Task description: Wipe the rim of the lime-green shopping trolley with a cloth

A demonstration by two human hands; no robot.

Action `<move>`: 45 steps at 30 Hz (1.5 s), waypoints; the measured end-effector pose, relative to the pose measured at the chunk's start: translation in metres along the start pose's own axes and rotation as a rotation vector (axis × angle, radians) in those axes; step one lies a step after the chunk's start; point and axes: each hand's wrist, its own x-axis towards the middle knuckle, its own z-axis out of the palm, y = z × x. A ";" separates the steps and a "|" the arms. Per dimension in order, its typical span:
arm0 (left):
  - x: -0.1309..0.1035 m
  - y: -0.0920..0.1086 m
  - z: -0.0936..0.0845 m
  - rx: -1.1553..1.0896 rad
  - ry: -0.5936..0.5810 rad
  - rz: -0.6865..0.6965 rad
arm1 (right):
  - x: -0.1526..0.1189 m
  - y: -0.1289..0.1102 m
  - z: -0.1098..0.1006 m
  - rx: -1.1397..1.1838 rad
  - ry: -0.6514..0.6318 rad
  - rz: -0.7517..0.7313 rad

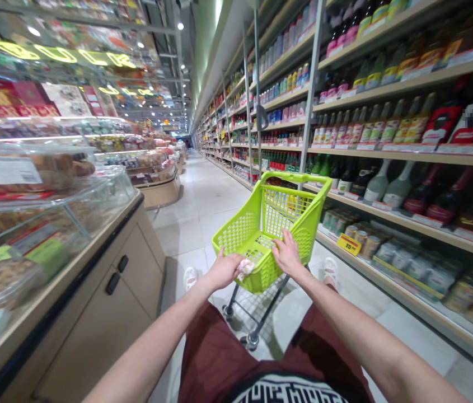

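Note:
A lime-green shopping cart (284, 221) with a perforated basket stands in front of me on a dark wheeled frame. My left hand (226, 271) is closed at the near left rim of the basket, with a crumpled white and pinkish wad (245, 270), like tissue or cloth, in its fingers. Over the near right rim, my right hand (288, 254) is curled around the edge, fingertips reaching inside. The basket floor that shows between the hands has no goods on it; part of the basket is hidden by its walls.
On the right run tall shelves (408, 157) of bottles and cans, with a yellow price tag (349, 244) low down. A glass-topped bulk-food counter (106, 268) borders the left. Between them, a tiled aisle (200, 179) stretches ahead past a curved display stand (158, 190).

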 end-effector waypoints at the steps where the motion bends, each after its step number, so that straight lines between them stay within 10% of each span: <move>1: 0.000 -0.001 0.001 0.000 0.010 0.009 | 0.000 0.000 0.001 0.007 0.025 0.036; 12: 0.013 0.021 0.016 0.026 0.067 0.098 | 0.010 0.013 0.004 0.034 -0.028 0.100; 22: 0.011 -0.049 0.019 0.080 0.188 -0.179 | 0.010 -0.030 -0.017 -0.128 -0.121 -0.132; 30: 0.015 -0.015 0.032 0.084 0.209 -0.070 | -0.023 -0.044 0.000 -0.146 -0.262 -0.290; 38: 0.015 -0.040 0.025 0.074 0.231 -0.195 | -0.031 -0.020 -0.011 -0.152 -0.213 -0.236; 45: 0.035 0.005 0.038 0.080 0.245 -0.024 | -0.030 -0.009 -0.010 -0.146 -0.125 -0.185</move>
